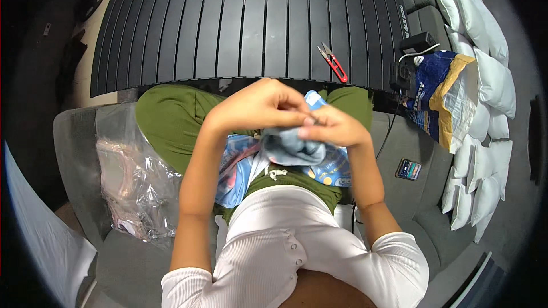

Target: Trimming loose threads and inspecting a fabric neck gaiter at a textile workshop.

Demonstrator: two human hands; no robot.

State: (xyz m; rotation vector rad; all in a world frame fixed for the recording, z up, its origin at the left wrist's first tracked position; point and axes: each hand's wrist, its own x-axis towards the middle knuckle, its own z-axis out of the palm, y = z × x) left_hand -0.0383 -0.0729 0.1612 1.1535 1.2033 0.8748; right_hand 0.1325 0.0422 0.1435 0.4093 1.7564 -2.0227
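Observation:
Over my lap, a bunched grey-blue cloth [294, 147] hangs from my right hand [339, 128], which pinches its upper edge between thumb and fingers. My left hand [260, 105] arches in from the other side, its thumb and fingers closed together against the right fingertips. Whatever lies between the left fingers is too small to make out. Beneath the cloth, blue printed material [231, 174] with coloured patterns is spread across my thighs on both sides. Small red-handled thread snips [337, 69] lie on the table edge, blades pointing away from me.
A black slatted table [228, 23] stands in front of my knees. On the grey sofa, a clear plastic bag [137, 188] sits at left. At right are a blue and yellow sack [442, 94], a phone-sized dark device [408, 169], cabled black adapters [416, 43] and stacked white pillows [494, 82].

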